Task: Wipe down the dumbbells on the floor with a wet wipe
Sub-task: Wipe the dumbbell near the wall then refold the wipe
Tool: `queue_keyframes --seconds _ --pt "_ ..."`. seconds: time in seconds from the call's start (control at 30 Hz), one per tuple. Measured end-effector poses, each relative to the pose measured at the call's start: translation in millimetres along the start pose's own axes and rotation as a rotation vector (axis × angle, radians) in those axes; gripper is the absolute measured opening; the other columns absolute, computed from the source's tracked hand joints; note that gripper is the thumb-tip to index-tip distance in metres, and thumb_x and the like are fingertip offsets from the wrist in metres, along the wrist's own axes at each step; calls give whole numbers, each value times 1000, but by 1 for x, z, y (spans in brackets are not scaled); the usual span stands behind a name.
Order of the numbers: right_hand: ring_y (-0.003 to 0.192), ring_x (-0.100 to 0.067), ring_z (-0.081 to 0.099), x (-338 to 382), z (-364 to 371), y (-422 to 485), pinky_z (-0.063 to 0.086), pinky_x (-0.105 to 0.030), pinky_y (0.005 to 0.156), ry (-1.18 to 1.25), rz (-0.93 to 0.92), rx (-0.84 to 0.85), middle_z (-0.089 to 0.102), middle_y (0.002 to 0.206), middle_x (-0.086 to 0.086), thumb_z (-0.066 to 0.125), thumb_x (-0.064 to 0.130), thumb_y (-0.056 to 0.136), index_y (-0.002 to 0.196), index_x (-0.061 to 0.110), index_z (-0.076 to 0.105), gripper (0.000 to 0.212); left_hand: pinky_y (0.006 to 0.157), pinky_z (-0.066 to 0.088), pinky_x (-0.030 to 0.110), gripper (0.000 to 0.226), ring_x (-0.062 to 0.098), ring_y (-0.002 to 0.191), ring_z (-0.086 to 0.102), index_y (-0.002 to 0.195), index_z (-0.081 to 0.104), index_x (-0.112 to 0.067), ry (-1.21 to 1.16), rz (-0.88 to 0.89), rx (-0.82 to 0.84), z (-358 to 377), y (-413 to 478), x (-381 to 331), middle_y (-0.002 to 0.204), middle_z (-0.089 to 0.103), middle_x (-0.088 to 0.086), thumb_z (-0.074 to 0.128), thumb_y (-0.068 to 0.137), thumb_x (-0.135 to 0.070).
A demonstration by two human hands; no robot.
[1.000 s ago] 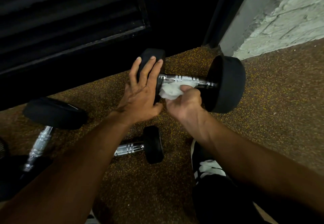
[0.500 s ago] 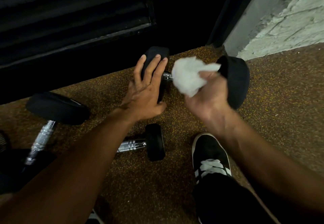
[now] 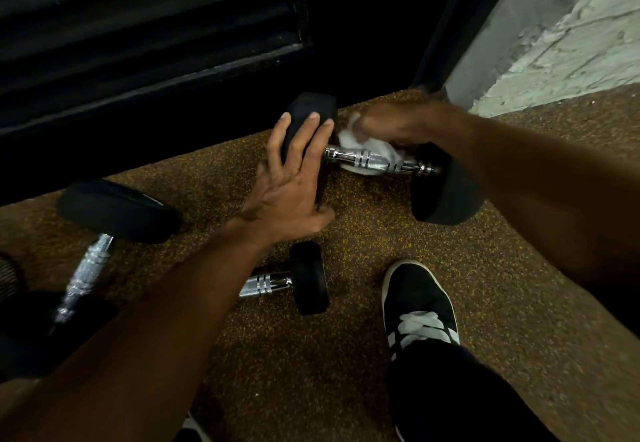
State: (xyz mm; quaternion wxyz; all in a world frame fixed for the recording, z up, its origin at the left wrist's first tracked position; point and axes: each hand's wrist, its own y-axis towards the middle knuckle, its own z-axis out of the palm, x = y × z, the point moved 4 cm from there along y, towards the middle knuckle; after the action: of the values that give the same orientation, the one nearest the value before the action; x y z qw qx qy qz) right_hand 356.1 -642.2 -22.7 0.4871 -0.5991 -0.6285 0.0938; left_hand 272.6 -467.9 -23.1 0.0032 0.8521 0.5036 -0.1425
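Note:
A big dumbbell with black heads and a chrome handle [image 3: 377, 161] lies across the speckled floor near the dark wall. My left hand [image 3: 291, 178] rests flat on its left head [image 3: 313, 106], fingers straight. My right hand [image 3: 398, 123] reaches over the handle from behind and grips a crumpled white wet wipe [image 3: 363, 145], which lies on the far side of the handle. The right head [image 3: 446, 196] sits under my right forearm. A small dumbbell [image 3: 301, 279] lies nearer me, and a third dumbbell [image 3: 104, 230] lies at the left.
My black shoe with white laces [image 3: 419, 306] stands on the rubber floor at lower right. A black slatted panel [image 3: 145, 36] runs along the back. A pale painted wall [image 3: 571, 36] rises at upper right.
My right hand had lifted the wipe up off the handle, and has now brought it back down behind the handle. The left hand stays on the left head.

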Motion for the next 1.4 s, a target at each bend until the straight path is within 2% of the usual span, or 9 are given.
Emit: queue_keyframes --seconds 0.13,0.3,0.4,0.6,0.73,0.83,1.1,1.27,1.4 --pt "76 -21 57 -13 -7 -7 46 -29 67 -137 111 114 61 90 -9 48 15 91 93 9 62 15 100 40 62 117 39 152 -9 160 0 -18 14 5 -21 3 -3 0 166 -4 4 60 66 -57" --pt "88 -20 61 12 4 10 47 -30 70 162 13 -78 64 96 -6 51 19 90 90 11 60 11 98 42 61 117 41 151 -6 160 0 -17 45 10 -23 6 -6 0 166 -4 4 51 65 -64" --pt "93 -24 64 -6 -6 -2 51 -36 82 -31 81 100 67 106 -9 52 22 86 102 11 60 22 98 42 61 116 41 151 -8 159 -2 -18 46 4 -19 7 -9 0 166 -6 5 49 66 -64" --pt "59 -16 46 12 -7 -28 38 -27 55 -303 -10 99 53 73 -6 42 20 96 82 10 57 23 99 42 61 117 40 152 -9 160 -2 -20 30 -3 -20 6 -7 0 166 -6 3 54 66 -62" --pt "112 -35 57 9 58 -47 48 -47 92 -696 -322 -322 54 127 -24 32 22 101 133 -1 49 43 100 41 58 120 37 152 -12 160 -4 -21 26 -29 11 3 -5 -2 167 -9 3 65 67 -56" --pt "142 -46 25 -26 89 -50 26 -54 116 -615 -16 -412 23 152 -34 21 23 97 148 -11 14 62 99 42 58 123 37 152 -13 159 -7 -21 44 -36 16 3 -5 -3 167 -10 2 68 67 -55" --pt "150 -36 -3 -7 103 -42 4 -48 122 -633 -247 -431 1 161 -22 18 28 99 153 -1 1 64 100 42 59 122 40 152 -7 158 -4 -20 54 -23 -8 7 -9 -3 166 -5 4 67 65 -54" --pt "145 -43 20 -23 93 -44 21 -53 118 -533 13 -539 23 154 -31 18 29 95 148 -10 18 66 101 41 59 123 39 151 -10 158 -6 -21 46 -36 1 7 -8 -3 166 -8 2 65 64 -55" --pt "148 -41 10 -5 101 -31 14 -53 119 -576 -203 -444 16 158 -27 3 30 89 151 -6 14 72 97 44 58 122 40 152 -9 158 -5 -21 56 -31 -9 8 -9 -2 166 -8 2 64 64 -55"
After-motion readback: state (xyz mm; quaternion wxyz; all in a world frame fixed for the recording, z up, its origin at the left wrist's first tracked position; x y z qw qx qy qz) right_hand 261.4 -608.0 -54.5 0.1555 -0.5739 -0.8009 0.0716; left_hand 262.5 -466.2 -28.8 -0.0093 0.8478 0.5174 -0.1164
